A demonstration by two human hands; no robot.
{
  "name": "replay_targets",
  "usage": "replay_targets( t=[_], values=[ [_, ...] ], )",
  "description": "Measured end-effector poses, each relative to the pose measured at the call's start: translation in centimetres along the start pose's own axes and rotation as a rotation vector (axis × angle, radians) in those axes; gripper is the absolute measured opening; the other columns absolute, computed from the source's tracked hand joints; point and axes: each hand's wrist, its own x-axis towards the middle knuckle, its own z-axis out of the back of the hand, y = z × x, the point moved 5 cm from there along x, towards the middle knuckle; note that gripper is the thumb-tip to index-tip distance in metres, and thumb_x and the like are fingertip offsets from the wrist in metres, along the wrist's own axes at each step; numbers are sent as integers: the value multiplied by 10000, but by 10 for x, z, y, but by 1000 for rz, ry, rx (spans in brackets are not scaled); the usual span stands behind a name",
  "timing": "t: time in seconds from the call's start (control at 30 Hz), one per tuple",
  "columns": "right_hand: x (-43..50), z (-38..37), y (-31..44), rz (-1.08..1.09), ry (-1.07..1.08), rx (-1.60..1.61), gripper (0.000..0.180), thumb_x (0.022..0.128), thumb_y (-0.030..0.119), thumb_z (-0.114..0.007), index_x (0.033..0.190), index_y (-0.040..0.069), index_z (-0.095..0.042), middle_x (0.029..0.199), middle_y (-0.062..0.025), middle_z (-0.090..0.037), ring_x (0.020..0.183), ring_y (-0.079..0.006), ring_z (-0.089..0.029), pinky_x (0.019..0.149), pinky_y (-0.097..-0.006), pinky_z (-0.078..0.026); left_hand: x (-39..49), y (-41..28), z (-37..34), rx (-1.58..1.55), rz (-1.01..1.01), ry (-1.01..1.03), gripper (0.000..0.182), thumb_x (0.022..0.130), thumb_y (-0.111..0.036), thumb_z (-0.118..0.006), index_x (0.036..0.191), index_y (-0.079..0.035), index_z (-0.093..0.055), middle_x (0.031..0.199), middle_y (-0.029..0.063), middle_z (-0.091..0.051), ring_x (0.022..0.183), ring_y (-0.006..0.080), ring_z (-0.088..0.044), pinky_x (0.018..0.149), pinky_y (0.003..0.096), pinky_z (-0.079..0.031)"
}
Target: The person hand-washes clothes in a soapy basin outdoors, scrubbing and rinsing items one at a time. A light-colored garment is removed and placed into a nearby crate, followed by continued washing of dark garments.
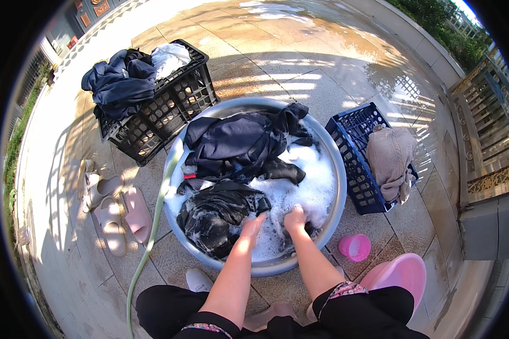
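Observation:
Before me stands a wide metal basin (341, 186) of sudsy water. My left hand (252, 229) is at the near edge of a wet black garment (212, 216); its fingers touch the cloth, though suds and fabric hide whether they grip it. A short distance to the right, my right hand (295, 218) is partly sunk in the white suds (314, 178). Dark cloth shows just beneath it, and its fingertips are largely covered by foam. Farther back in the basin, a navy garment (233, 140) with a small red patch is heaped above the water.
A green hose (155, 229) runs over the basin's left rim. Behind stands a black crate (165, 110) topped with dark clothes (118, 84) and a white cloth (169, 59). On the right are a blue crate (352, 156) with beige cloth (390, 161), a pink cup (354, 247), a pink tub (413, 275). Slippers (112, 229) lie left.

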Motion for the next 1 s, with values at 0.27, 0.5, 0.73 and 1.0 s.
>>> replay_targets(
  t=[0.27,0.5,0.73,1.0],
  values=[
    [-92,-4,99,178,1,91,464,732,513,-542,792,54,-572,795,-215,-583,809,-391,-549,733,-429,-417,-22,-9,-35,-1369,-150,1210,402,796,-514,-493,672,-137,-426,662,17,-464,637,168,-462,564,282,-382],
    [-59,6,71,273,-26,97,388,812,394,-442,716,70,-633,714,-211,-582,726,-385,-564,659,-436,-443,-5,-13,-24,-545,-134,65,481,801,-381,-536,941,80,-533,803,153,-575,657,240,-533,612,363,-441],
    [-33,31,51,460,-5,-438,582,740,564,-510,921,11,-496,874,-190,-575,816,-351,-564,748,-431,-445,31,15,-32,-477,-112,296,349,849,-326,-524,1012,-19,-550,986,83,-573,878,201,-521,794,346,-406],
    [-41,18,50,550,586,-891,502,597,453,-697,911,68,-620,1080,-173,-501,1011,-313,-487,853,-402,-392,-24,-76,8,649,-429,94,327,810,-258,-564,705,50,-601,512,91,-565,371,171,-511,385,297,-426]
  ],
)
